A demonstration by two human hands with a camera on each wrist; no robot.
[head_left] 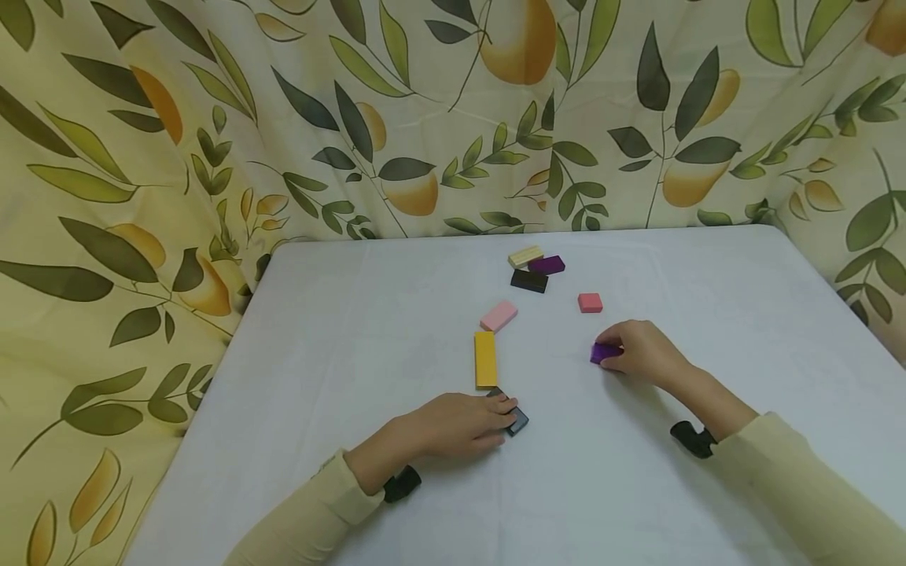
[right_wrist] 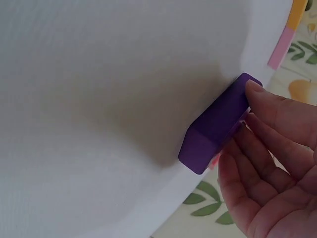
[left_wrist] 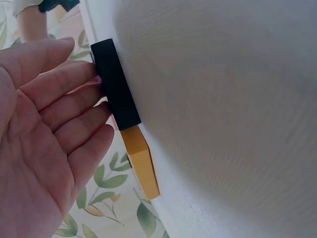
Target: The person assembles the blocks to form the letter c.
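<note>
In the head view my left hand [head_left: 463, 424] lies over a dark grey block [head_left: 519, 423] on the white table. Its fairly straight fingertips touch the side of that block [left_wrist: 116, 84] in the left wrist view, and the thumb stays off it. A yellow block [head_left: 485, 360] runs away from the dark one, end to end with it at an angle. Beyond it lies a pink block [head_left: 499, 316], at the yellow block's far end. My right hand [head_left: 646, 354] pinches a purple block [right_wrist: 218, 114] between thumb and fingers, to the right of this row and low over the table.
A coral red block [head_left: 591, 303] lies beyond my right hand. Farther back, a cream block [head_left: 526, 256], a dark purple block [head_left: 546, 265] and a black block [head_left: 529, 281] lie close together. The white tabletop [head_left: 354, 314] meets a leaf-and-fruit patterned curtain [head_left: 453, 157] behind.
</note>
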